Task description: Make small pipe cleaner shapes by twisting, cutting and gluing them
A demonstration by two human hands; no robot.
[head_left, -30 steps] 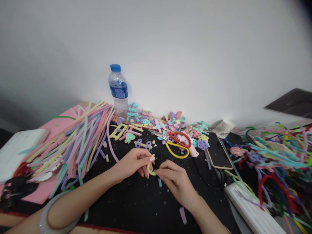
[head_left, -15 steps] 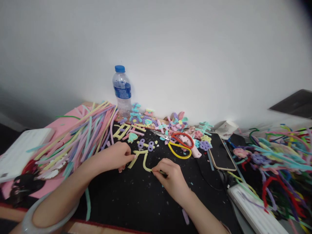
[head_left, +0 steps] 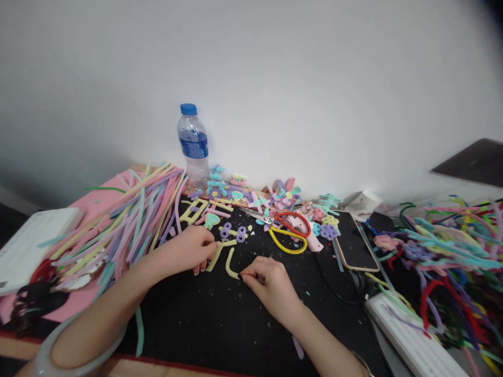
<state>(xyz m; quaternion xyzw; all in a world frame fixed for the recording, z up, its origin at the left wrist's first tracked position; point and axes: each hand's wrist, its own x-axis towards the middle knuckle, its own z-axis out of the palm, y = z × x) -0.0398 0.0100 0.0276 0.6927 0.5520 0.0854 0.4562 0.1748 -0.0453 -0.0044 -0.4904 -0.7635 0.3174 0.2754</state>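
My right hand (head_left: 271, 283) pinches the lower end of a short, curved yellow pipe cleaner (head_left: 230, 264) on the black mat. My left hand (head_left: 194, 248) is closed, its fingertips at the left end of other yellow pipe cleaner pieces (head_left: 214, 257), which form a bent corner; the exact grip is partly hidden. Just beyond lies a small yellow piece with purple looped ends (head_left: 233, 232). Close by are a mint-green shape (head_left: 212, 220) and a yellow ladder-like frame (head_left: 193, 210).
Scissors with red and yellow handles (head_left: 288, 235) lie beyond my right hand. Long pastel pipe cleaners (head_left: 129, 225) heap at left, mixed coloured ones (head_left: 451, 251) at right. A water bottle (head_left: 192, 144) stands by the wall. A phone (head_left: 356, 243) and white power strip (head_left: 412, 335) lie right.
My right hand has moved slightly left with the curved yellow pipe cleaner. Its upper end now stands apart from the horizontal yellow piece. My left hand stays at the corner pieces.
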